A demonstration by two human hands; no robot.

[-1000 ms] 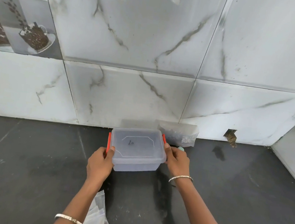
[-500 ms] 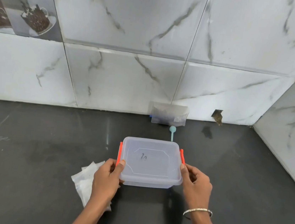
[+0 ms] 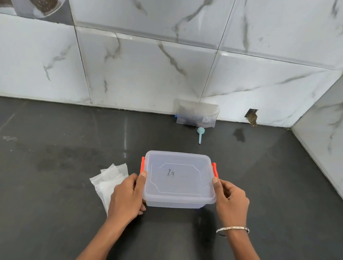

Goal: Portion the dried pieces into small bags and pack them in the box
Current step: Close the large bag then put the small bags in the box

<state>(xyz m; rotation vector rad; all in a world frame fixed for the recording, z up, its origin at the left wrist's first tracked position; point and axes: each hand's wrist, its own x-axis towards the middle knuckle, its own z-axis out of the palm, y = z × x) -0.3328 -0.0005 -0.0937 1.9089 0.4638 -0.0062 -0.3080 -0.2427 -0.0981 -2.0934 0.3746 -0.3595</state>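
Note:
A translucent plastic box (image 3: 178,179) with a closed lid and orange side clips sits on the dark counter in front of me. My left hand (image 3: 129,196) grips its left side and my right hand (image 3: 230,200) grips its right side, thumbs on the lid rim. A stack of small empty clear bags (image 3: 108,181) lies just left of the box, partly under my left hand. A larger clear bag of dark dried pieces (image 3: 197,114) leans against the wall behind. A small light-blue scoop (image 3: 200,133) lies in front of that bag.
The dark counter (image 3: 41,178) meets a marble-tiled wall (image 3: 141,72) at the back and another on the right (image 3: 338,139). A small hole (image 3: 252,117) in the back wall sits near the corner. A damp patch (image 3: 239,135) marks the counter below it.
Both hands have drawn the box from near the back wall toward me. The scoop and the bag of dried pieces, earlier partly hidden behind the box, now show.

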